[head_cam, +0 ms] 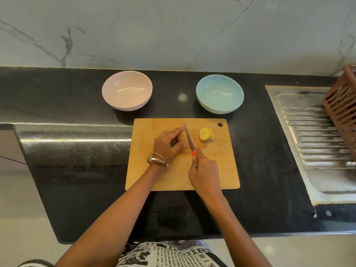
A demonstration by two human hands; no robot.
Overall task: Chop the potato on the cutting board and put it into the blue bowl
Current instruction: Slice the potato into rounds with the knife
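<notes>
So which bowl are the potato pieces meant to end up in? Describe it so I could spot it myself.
Start at the rectangular wooden cutting board on the black stone counter. Two round empty bowls sit just beyond its far edge. The pale blue bowl is the one nearer the steel sink drainboard; its neighbour is the pale pink bowl.

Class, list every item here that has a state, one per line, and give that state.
Potato: partly sliced, held by left hand.
Slices: overlapping on board.
Knife: in right hand, blade at potato.
Blue bowl: empty.
Pink bowl: empty.
</notes>
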